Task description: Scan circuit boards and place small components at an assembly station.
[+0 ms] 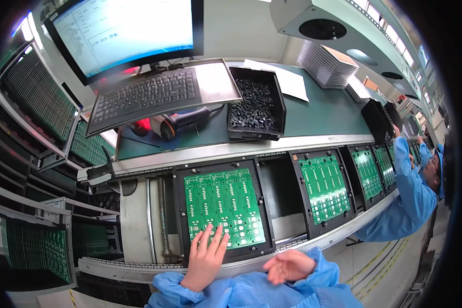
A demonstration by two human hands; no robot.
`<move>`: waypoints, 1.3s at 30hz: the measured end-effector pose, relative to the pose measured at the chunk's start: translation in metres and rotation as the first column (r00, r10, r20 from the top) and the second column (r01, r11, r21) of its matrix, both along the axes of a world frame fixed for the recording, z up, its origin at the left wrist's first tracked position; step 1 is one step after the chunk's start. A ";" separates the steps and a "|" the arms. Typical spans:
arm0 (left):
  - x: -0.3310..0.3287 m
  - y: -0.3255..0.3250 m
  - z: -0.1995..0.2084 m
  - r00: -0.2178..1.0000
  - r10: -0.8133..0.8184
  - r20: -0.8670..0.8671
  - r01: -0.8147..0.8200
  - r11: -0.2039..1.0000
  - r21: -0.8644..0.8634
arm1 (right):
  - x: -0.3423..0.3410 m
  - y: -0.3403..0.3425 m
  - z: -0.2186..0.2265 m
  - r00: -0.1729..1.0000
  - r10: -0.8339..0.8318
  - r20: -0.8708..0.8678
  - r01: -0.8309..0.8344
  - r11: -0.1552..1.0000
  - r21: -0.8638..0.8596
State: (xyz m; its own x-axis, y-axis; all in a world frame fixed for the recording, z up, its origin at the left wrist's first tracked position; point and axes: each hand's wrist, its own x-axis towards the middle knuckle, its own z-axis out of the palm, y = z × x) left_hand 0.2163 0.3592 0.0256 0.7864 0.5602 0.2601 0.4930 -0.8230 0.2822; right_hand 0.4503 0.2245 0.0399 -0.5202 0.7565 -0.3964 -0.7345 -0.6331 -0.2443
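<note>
A green printed circuit board (223,200) with rows of pale pads lies in a black frame carrier (265,218) on the rail in front of me. My left hand (208,259) is open, its fingertips at the board's lower left edge; contact is hard to judge. To the right of that hand, my right hand (291,266) hovers near the carrier's lower right corner. Its fingers are loosely bent and slightly blurred, and nothing shows in the palm. Farther right sits a second green circuit board (324,187) in its own black carrier.
Behind the rail, a black bin (254,102) holds many small dark parts. A scanner (177,122) lies under the keyboard (146,95), below a monitor (128,31). Racks of boards (38,97) stand at left. At right, a person in blue (400,205) works beside more carriers.
</note>
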 end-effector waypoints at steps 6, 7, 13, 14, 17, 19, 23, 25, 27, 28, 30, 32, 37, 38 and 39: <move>0.003 0.005 0.002 1.000 0.028 -0.005 -0.028 0.980 -0.195 | -0.013 0.019 0.013 0.480 -0.448 0.754 0.210 0.893 0.398; 0.003 0.008 0.005 0.999 0.029 0.031 -0.021 0.969 -0.248 | -0.014 0.025 0.003 0.307 -0.537 0.786 0.144 0.842 0.519; -0.036 0.025 0.020 0.997 -0.073 0.002 0.071 0.964 -0.257 | 0.000 0.047 -0.005 -0.198 -0.728 0.657 -0.722 0.562 0.404; -0.040 0.029 0.020 0.995 -0.102 -0.012 0.095 0.957 -0.275 | 0.001 0.048 -0.005 -0.237 -0.708 0.665 -0.769 0.555 0.317; -0.050 0.038 0.018 0.988 -0.150 -0.026 0.138 0.956 -0.259 | 0.003 0.055 -0.006 -0.227 -0.782 0.580 -0.852 0.448 0.270; -0.045 0.046 0.023 0.976 -0.218 -0.025 0.212 0.966 -0.151 | 0.011 0.060 -0.007 -0.189 -0.831 0.523 -0.908 0.351 0.228; -0.042 0.054 0.014 0.942 -0.336 -0.022 0.337 0.941 0.021 | 0.023 0.078 -0.014 -0.020 -0.958 0.285 -0.984 0.070 0.166; -0.039 0.057 0.014 0.913 -0.400 -0.079 0.405 0.911 0.080 | 0.029 0.083 -0.018 0.116 -0.970 0.214 -0.988 -0.090 0.126; -0.033 0.059 0.013 0.862 -0.483 -0.151 0.505 0.841 0.192 | 0.032 0.087 -0.020 0.153 -0.965 0.213 -0.986 -0.134 0.100; -0.034 0.062 0.016 0.852 -0.492 -0.177 0.519 0.836 0.176 | 0.031 0.092 -0.018 0.198 -0.956 0.215 -0.979 -0.184 0.083; -0.032 0.063 0.020 0.842 -0.506 -0.186 0.534 0.831 0.156 | 0.031 0.097 -0.013 0.207 -0.947 0.245 -0.978 -0.195 0.072; -0.025 0.077 0.026 0.818 -0.549 -0.173 0.560 0.828 0.021 | 0.032 0.105 -0.011 0.204 -0.877 0.436 -0.979 -0.182 0.092; 0.027 0.148 0.019 0.950 -0.298 0.095 0.287 0.951 0.118 | 0.033 0.160 -0.005 0.021 -0.701 0.713 -0.950 0.209 0.234; 0.039 0.161 0.015 0.956 -0.183 0.229 0.146 0.974 0.170 | 0.034 0.181 -0.009 -0.153 -0.827 0.540 -0.893 0.350 0.284; 0.043 0.171 0.008 0.957 -0.180 0.226 0.140 0.973 0.181 | 0.032 0.197 -0.009 -0.361 -0.836 0.413 -0.793 0.508 0.336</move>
